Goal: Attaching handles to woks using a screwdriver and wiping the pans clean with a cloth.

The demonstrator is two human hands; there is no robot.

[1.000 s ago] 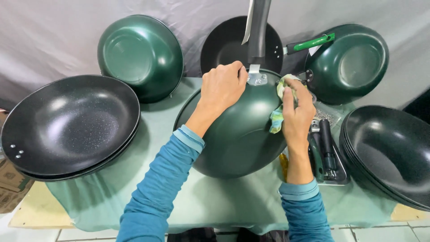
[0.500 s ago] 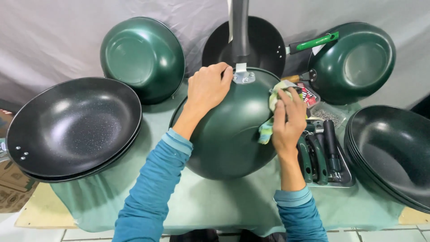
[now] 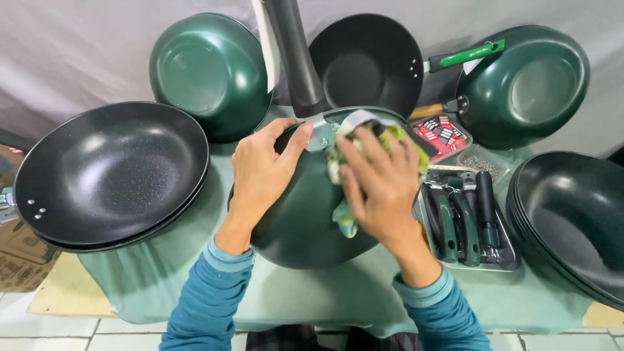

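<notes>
The big dark green metal wok (image 3: 299, 214) lies upside down in the middle of the pale green table cloth (image 3: 162, 273). The left hand (image 3: 263, 172) lies flat on it, holding it steady. The right hand (image 3: 380, 182) squeezes a green and white rag (image 3: 344, 218) against it. Keep the wok from rocking, and rub gently near the long dark handle (image 3: 296, 58).

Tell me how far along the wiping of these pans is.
In hand: the left hand steadies an upturned green pan near its handle, while the right hand presses a cloth on its back. Looking done: that back is smooth and spotless where it shows. Left: I cannot tell whether the black pans on the left, the stack on the right or the green ones behind have been wiped.
</notes>
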